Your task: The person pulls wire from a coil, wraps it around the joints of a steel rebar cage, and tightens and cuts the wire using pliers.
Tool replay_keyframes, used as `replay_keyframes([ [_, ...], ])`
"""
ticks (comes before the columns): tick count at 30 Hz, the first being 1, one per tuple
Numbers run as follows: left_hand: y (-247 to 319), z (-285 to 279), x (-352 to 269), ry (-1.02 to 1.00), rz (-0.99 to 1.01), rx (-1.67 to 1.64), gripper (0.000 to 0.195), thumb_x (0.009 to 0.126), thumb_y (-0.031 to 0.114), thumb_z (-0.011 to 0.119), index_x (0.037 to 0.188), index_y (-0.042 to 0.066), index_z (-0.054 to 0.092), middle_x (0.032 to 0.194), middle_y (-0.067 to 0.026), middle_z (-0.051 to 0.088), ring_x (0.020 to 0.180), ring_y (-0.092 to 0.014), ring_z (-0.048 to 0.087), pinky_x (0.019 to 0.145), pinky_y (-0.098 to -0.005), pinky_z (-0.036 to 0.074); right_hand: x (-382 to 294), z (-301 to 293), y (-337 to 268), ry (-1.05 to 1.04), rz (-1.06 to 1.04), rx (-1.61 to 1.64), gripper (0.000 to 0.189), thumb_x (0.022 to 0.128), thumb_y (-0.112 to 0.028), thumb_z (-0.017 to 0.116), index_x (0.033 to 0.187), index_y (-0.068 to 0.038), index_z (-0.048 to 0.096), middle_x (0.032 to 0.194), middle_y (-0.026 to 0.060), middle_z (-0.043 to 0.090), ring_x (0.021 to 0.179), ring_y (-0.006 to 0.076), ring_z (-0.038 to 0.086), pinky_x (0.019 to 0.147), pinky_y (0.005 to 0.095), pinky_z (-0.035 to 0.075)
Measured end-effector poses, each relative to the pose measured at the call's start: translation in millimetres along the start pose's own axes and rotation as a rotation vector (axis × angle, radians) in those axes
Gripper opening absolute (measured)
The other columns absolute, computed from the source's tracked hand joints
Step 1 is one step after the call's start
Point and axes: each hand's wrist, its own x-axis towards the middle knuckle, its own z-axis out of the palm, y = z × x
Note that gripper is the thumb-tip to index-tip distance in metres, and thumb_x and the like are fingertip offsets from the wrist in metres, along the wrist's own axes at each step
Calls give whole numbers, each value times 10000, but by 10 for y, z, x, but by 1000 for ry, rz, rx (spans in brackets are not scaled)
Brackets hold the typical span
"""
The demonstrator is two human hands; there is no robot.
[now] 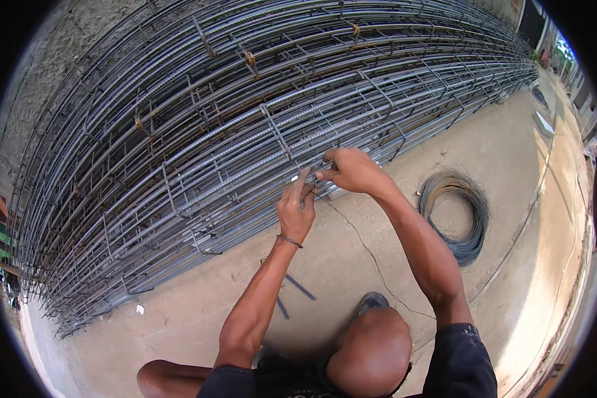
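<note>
A long stack of steel rebar cages with square stirrups runs across the view. My left hand is at the near lower edge of the stack, fingers pointing up among the bars, thumb and fingers close together; whether they grip a bar or a wire cannot be told. Just right of it, my right hand reaches in from the right, thumb and forefinger curved towards the same spot; anything between them is too small to tell. The two hands nearly meet. A coil of thin steel tie wire lies on the floor to the right.
Two short dark rods lie on the concrete floor between my arms and the stack. A crack crosses the floor near my knee. A rough wall stands behind the stack. A pale offcut lies at the far right.
</note>
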Motion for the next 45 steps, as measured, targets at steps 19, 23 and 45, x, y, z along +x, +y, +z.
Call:
replay_keyframes([
  [19,24,-206,340,-326,-354,-183,202,857,-28,643,1034,5,551,843,-130,736,805,-97,648,730,-246,489,82,193,288,-54,-482,156,127,799,-99,660,894,-16,675,837,184,612,818,406,612,707,482,486],
  [23,77,-197,333,-246,-474,-277,121,846,-44,643,943,-7,580,806,-109,722,781,-107,662,713,-258,497,-4,183,304,-96,-488,-32,109,800,-66,604,868,-12,670,858,209,613,824,407,618,708,485,488],
  [45,780,123,972,-873,182,-168,250,785,-36,639,1021,1,711,927,-207,708,818,-302,714,714,-378,571,-582,1460,216,60,355,1349,223,916,-193,665,1092,-68,614,1019,49,629,880,191,635,667,315,520],
])
